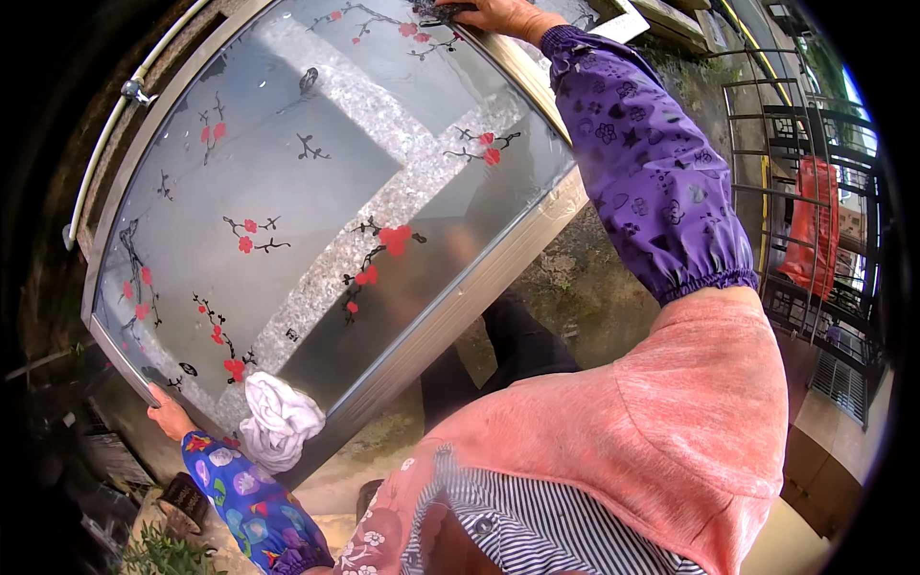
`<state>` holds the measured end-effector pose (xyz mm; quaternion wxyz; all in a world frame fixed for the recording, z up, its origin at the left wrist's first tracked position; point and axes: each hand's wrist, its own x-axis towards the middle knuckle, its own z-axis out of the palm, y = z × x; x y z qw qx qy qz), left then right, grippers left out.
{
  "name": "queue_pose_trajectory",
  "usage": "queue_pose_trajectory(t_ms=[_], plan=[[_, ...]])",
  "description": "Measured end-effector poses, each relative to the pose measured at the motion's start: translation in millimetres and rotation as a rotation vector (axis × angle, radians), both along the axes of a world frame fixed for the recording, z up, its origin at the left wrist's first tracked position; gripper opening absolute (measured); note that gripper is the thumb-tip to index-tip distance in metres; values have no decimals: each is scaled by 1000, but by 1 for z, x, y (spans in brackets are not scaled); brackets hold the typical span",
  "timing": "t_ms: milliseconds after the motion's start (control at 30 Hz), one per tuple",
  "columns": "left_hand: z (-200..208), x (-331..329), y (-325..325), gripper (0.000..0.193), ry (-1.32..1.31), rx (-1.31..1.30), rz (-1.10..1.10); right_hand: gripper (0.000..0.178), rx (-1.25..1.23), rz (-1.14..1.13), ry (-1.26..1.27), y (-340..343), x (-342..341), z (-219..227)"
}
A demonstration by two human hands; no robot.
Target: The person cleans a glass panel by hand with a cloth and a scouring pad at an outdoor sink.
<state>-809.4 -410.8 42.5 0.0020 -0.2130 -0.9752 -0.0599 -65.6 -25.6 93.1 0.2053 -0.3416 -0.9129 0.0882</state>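
Observation:
A large wet glass panel, printed with red blossoms and dark twigs, lies in a metal- and wood-coloured frame. At its far edge my right hand, in a purple sleeve cover, is closed over a dark, crumpled, shiny wad; the top of the picture cuts off part of it. My left hand, in a blue patterned sleeve cover, grips the frame's rim at the near left corner. A bunched white cloth lies on the near corner, right of my left hand.
A pale pipe with a metal fitting runs along the left side. Metal railings with a red cloth stand to the right. A green plant and a dark pot are at the lower left.

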Motion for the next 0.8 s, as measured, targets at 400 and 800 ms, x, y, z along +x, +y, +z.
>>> queue_pose_trajectory(t_ms=[400, 800], plan=[[-23, -44, -19, 72, 18, 72, -287, 36, 13, -251, -331, -192, 81, 22], [3, 43, -102, 69, -77, 66, -283, 37, 85, -315, -215, -283, -117, -14]])
